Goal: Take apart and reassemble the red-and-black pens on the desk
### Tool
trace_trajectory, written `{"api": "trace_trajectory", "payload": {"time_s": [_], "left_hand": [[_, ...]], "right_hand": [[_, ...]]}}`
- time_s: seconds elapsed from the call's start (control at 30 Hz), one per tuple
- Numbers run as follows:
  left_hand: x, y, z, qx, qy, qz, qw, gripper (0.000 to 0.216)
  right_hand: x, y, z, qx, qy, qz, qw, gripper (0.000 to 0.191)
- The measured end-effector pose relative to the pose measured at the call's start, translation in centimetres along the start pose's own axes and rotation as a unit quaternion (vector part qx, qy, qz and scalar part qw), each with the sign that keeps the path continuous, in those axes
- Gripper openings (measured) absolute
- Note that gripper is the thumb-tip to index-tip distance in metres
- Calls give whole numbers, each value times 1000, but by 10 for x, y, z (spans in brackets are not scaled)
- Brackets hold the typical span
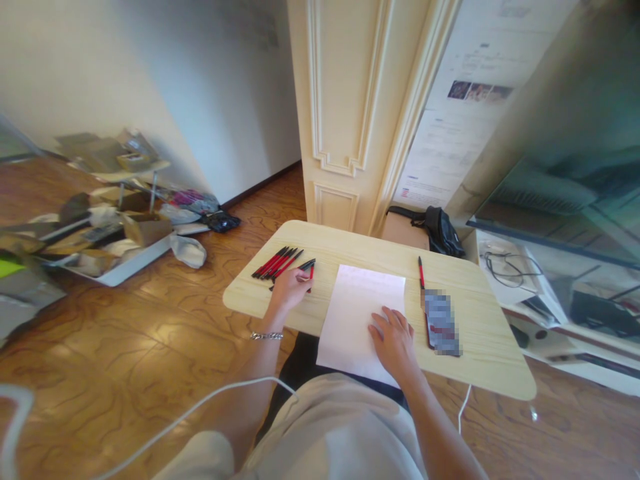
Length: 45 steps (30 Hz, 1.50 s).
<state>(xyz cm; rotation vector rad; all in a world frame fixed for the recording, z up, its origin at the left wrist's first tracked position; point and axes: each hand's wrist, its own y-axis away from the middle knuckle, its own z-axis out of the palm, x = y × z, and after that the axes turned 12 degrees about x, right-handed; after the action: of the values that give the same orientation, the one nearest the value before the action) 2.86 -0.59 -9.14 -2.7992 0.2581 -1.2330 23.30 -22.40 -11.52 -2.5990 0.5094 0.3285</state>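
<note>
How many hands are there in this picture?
2: the left hand is beside the red-and-black pens, and the right hand lies flat on the white paper. No other hands show.

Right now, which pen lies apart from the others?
The red-black pen beside the phone, right of the paper; the other pens are left of it.

One slim red-and-black pen (312, 272): held, partly hidden. Row of matching slim red-and-black pens (274, 263) just left, lying side by side, slanted. White rectangular paper sheet (350, 313): flat, right of both, near edge overhanging pale wood-grain desk (480, 327).
</note>
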Motion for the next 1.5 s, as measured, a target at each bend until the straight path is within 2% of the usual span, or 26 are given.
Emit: {"api": "trace_trajectory", "payload": {"time_s": [0.13, 0.27, 0.47, 0.63, 0.77, 1.03, 1.2, 1.37, 1.5], "left_hand": [[3, 15, 2, -15, 82, -39, 996, 21], [12, 32, 3, -26, 138, -32, 990, 22], [40, 67, 8, -14, 112, 64, 992, 20], [59, 103, 34, -46, 33, 171, 984, 10], [63, 120, 52, -79, -17, 210, 974, 10], [61, 120, 53, -95, -89, 193, 973, 18], [58, 117, 48, -106, -45, 187, 976, 23], [54, 116, 35, -88, 6, 166, 982, 24], [49, 118, 27, -85, 46, 137, 986, 22]], "right_hand": [[0, 0, 1, 11, -1, 5, 1000, 30], [0, 0, 0, 11, -3, 9, 1000, 30], [0, -3, 0, 5, 2, 18, 1000, 30], [0, -3, 1, 11, 1, 21, 1000, 30], [0, -3, 0, 11, -4, 19, 1000, 32], [0, -3, -2, 11, -12, 22, 1000, 31], [0, -3, -3, 27, -26, 21, 999, 30], [2, -5, -11, 58, -43, 29, 997, 27], [1, -14, -17, 43, -46, 58, 996, 25]]}}
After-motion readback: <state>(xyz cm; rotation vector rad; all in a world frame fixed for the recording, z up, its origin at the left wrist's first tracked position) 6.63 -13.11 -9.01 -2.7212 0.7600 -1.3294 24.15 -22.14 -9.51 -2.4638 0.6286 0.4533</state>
